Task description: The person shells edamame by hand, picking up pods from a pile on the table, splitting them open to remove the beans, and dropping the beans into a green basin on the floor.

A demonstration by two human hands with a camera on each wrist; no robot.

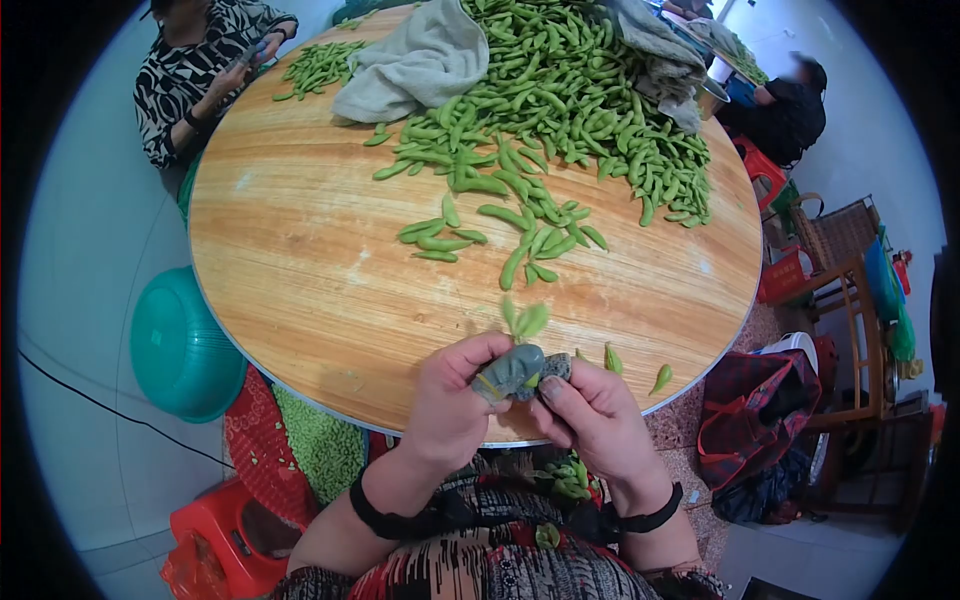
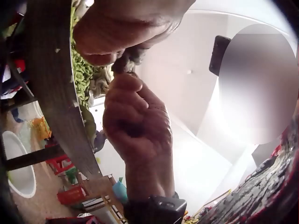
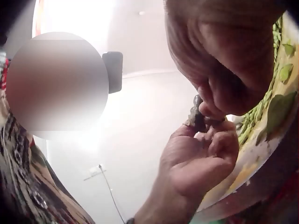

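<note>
With the left hand (image 1: 455, 400) and right hand (image 1: 590, 410) both pinching one edamame pod (image 1: 527, 321) over the worktop's (image 1: 300, 270) near edge, squeeze along the seam, keeping the thumb covers (image 1: 510, 372) seated.

You see two hands (image 1: 520, 400), one round table (image 1: 300, 260), two grey cloths (image 1: 415, 60), one teal basin (image 1: 180, 345), two other seated people (image 1: 200, 70).

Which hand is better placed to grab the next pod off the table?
Right, probably. The right hand sits closest to the loose pods at the table edge, while the left hand pinches a grey-wrapped pod.
</note>
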